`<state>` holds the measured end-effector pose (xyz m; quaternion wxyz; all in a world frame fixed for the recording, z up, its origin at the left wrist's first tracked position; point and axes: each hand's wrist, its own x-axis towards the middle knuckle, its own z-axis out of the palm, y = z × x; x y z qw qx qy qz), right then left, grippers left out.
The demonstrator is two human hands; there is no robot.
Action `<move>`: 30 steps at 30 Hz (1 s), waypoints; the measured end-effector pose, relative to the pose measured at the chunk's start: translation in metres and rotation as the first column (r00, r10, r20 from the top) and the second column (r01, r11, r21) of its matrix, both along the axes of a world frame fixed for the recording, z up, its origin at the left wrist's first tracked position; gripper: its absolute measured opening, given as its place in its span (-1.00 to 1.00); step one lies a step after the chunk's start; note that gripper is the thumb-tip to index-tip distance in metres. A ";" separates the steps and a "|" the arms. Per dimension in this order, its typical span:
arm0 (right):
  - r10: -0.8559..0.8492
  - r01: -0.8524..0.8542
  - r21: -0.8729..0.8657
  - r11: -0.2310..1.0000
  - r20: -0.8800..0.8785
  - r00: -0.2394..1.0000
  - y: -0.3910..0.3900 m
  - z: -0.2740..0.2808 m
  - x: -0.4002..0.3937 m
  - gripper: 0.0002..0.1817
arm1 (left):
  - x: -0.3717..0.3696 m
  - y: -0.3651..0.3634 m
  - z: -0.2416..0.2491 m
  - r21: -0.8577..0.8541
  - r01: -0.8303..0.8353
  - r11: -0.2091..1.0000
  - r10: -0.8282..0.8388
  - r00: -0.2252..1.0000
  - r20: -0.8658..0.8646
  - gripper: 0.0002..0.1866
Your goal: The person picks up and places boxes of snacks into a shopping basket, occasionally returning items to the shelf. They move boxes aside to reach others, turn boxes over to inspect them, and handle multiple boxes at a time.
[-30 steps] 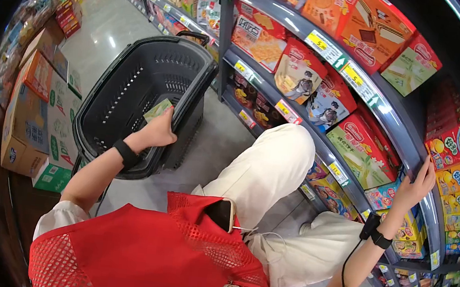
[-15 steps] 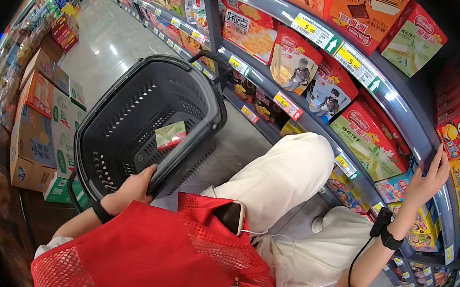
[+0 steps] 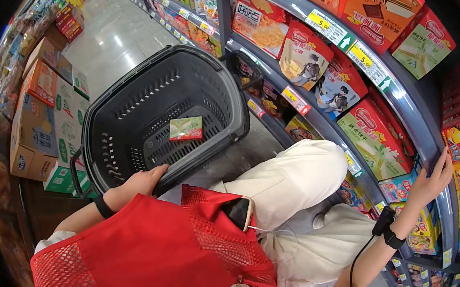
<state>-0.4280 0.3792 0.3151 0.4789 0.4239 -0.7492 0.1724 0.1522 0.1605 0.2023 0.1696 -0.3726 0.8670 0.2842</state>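
Note:
A black plastic shopping basket (image 3: 133, 100) stands on the floor in front of me, tilted toward me. One small green and red box (image 3: 186, 128) lies on its bottom. My left hand (image 3: 139, 183) grips the basket's near rim. My right hand (image 3: 430, 184) rests with spread fingers against the edge of a shelf (image 3: 412, 120) on the right, beside colourful snack boxes. I am crouched, in white trousers and a red mesh vest, with a phone (image 3: 237, 212) in the vest pocket.
Snack shelves with yellow price tags (image 3: 321, 24) run along the right side. Stacked cardboard cartons (image 3: 42, 118) stand at the left. A shiny grey aisle floor (image 3: 112, 36) stretches away beyond the basket.
My left hand let go of the small box, which now lies in the basket, and moved to the near rim. The basket has come closer and tipped toward me. The right hand stayed on the shelf.

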 end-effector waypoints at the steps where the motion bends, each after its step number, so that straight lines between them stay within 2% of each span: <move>1: 0.001 -0.001 0.001 1.000 0.006 1.000 0.000 0.000 0.000 -0.29 | 0.006 0.005 -0.005 -0.040 0.030 0.999 -0.032 0.998 -0.054 -0.15; 3: 0.004 -0.004 -0.002 1.000 -0.005 1.000 0.000 0.001 -0.001 -0.29 | 0.009 0.016 -0.004 -0.126 0.085 0.988 -0.104 0.983 -0.150 -0.25; 4: 0.007 -0.007 -0.003 1.000 -0.007 1.000 0.000 0.001 0.000 -0.29 | 0.007 0.020 -0.001 -0.013 0.031 0.999 -0.032 0.997 -0.073 -0.26; 8: -0.026 0.026 0.003 1.000 -0.020 0.999 -0.001 0.001 0.000 -0.28 | -0.011 0.029 -0.002 -0.028 0.018 0.999 -0.023 0.988 -0.155 -0.27; 11: -0.011 0.011 -0.003 1.000 -0.031 0.999 -0.003 0.003 0.002 -0.28 | -0.036 0.034 0.013 0.029 -0.031 0.999 0.033 0.998 -0.050 -0.27; 14: -0.002 0.002 -0.009 1.000 -0.037 0.999 -0.003 0.002 0.002 -0.28 | -0.036 0.036 -0.005 -0.086 0.016 0.996 -0.035 0.973 -0.227 -0.26; 20: 0.015 -0.015 -0.004 1.000 -0.037 0.999 0.000 0.001 -0.001 -0.30 | -0.036 0.036 -0.014 -0.143 0.074 0.987 -0.108 0.963 -0.248 -0.27; 23: 0.004 -0.004 0.000 1.000 -0.046 0.999 -0.001 0.001 -0.001 -0.31 | -0.050 0.040 -0.011 -0.074 0.011 0.997 -0.020 0.992 -0.125 -0.17; 26: 0.005 -0.005 0.002 1.000 -0.044 0.999 -0.001 0.002 0.000 -0.31 | -0.058 0.042 -0.020 -0.121 0.012 0.993 -0.032 0.986 -0.161 -0.19; 30: 0.001 0.000 0.004 1.000 -0.034 0.999 -0.003 0.003 0.003 -0.30 | -0.063 0.044 -0.001 -0.042 0.025 0.999 -0.029 0.995 -0.095 -0.24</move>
